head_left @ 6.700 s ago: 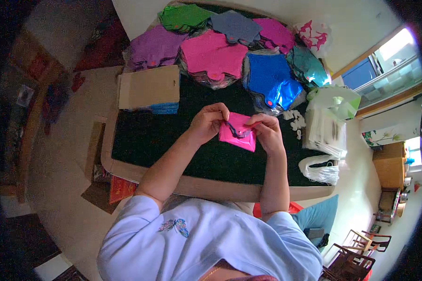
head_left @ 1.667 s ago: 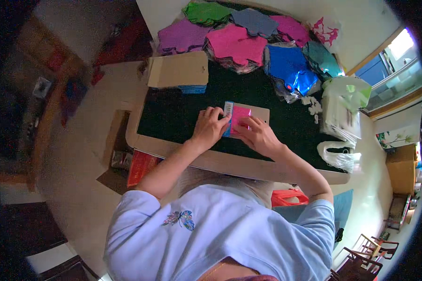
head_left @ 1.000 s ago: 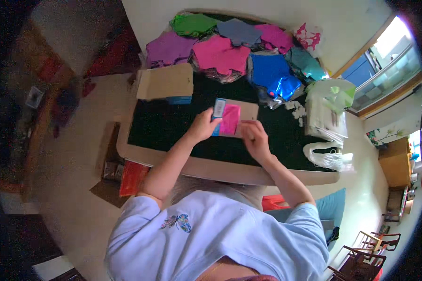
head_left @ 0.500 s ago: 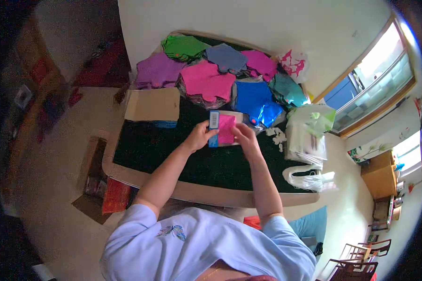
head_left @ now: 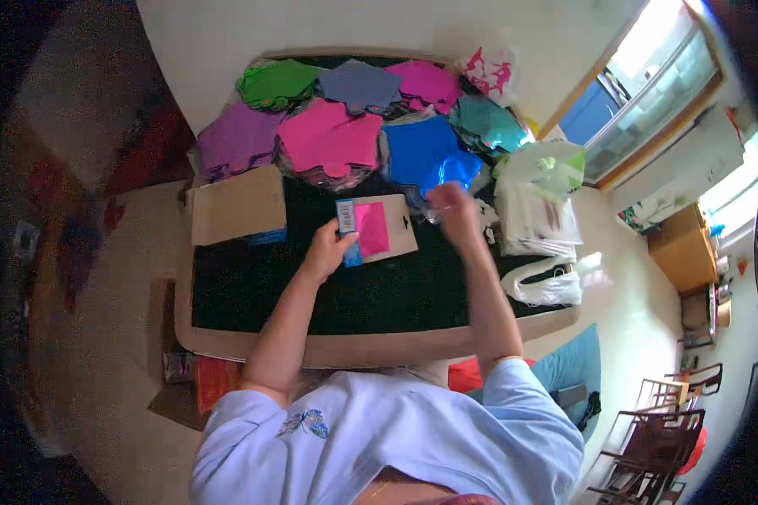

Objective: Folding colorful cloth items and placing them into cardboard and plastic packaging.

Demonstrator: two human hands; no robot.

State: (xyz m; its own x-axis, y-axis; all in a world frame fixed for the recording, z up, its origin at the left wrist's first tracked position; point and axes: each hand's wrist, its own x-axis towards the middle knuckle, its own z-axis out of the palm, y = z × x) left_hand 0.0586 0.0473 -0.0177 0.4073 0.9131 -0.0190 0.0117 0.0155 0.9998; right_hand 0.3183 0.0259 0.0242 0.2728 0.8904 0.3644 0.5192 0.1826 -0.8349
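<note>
My left hand (head_left: pixel 328 251) is closed on the blue-edged side of a packaging card (head_left: pixel 403 225). The card is beige, with a hang slot at its right end, and a folded pink piece (head_left: pixel 371 229) lies against its middle. Off to the right, my right hand (head_left: pixel 451 206) is smeared by motion, so its fingers and anything in them cannot be made out. It appears over the near edge of a pile of shiny blue foil shapes (head_left: pixel 425 151), beside some small white pieces (head_left: pixel 487 220).
Piles of flat foil shapes line the table's far side: green (head_left: pixel 276 84), grey-blue (head_left: pixel 360 87), magenta (head_left: pixel 428 84), purple (head_left: pixel 237 143), pink (head_left: pixel 328 139) and teal (head_left: pixel 487 124). A cardboard sheet (head_left: pixel 237 206) lies left. Clear plastic bags (head_left: pixel 535 219) and a white bag (head_left: pixel 547 289) sit right.
My right hand has let go of the card and moved right and away toward the blue pile. My left hand still holds the card. The whole view has shifted.
</note>
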